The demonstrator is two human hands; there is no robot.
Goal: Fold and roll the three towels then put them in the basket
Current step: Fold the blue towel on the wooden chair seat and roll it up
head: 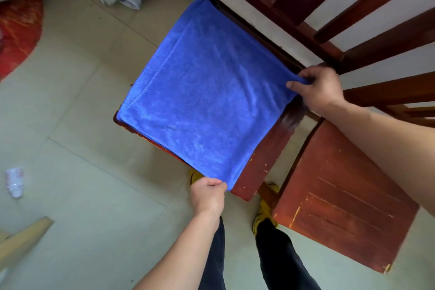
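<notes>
Towels lie layered flat on chair seat; my left hand, right hand have fingers clamped on top towel corners. I judge folding barely begun; rolling, basket remain.

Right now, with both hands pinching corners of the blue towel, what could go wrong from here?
1. The blue towel covers most of the chair seat and reaches its left edge. A pull by the left hand and right hand might slide it onto the floor.
2. Stacked hems show along the towel's left side, so either pinch may lift more than one layer.
</notes>
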